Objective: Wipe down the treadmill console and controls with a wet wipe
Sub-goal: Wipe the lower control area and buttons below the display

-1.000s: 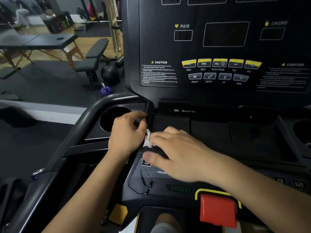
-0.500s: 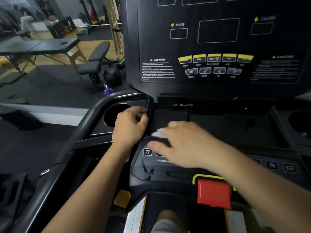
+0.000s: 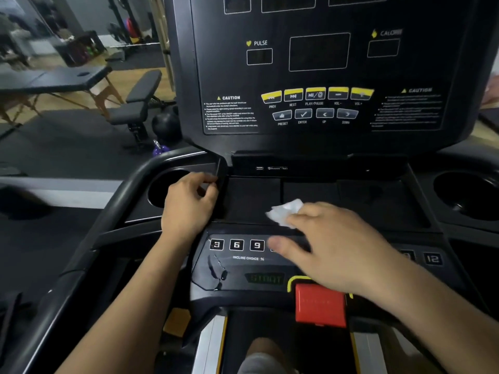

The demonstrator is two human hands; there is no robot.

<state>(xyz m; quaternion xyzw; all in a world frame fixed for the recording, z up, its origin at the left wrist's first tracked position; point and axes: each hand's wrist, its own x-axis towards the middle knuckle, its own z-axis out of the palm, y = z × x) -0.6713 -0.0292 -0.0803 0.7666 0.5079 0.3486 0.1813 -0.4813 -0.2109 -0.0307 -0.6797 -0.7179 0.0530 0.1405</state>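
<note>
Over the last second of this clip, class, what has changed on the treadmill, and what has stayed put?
The right hand, keeping its grip on the crumpled white wet wipe, slid rightward along the flat black console tray, uncovering the white-outlined incline buttons 3, 6 and 9. The left hand stayed braced at the tray's left edge beside the round black cup holder. The red stop button remains untouched.

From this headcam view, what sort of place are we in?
Most likely a gym. The person stands at a treadmill console, and behind it on the left are an adjustable weight bench, a black ball-shaped weight on the floor mat, and a folding massage table.
</note>
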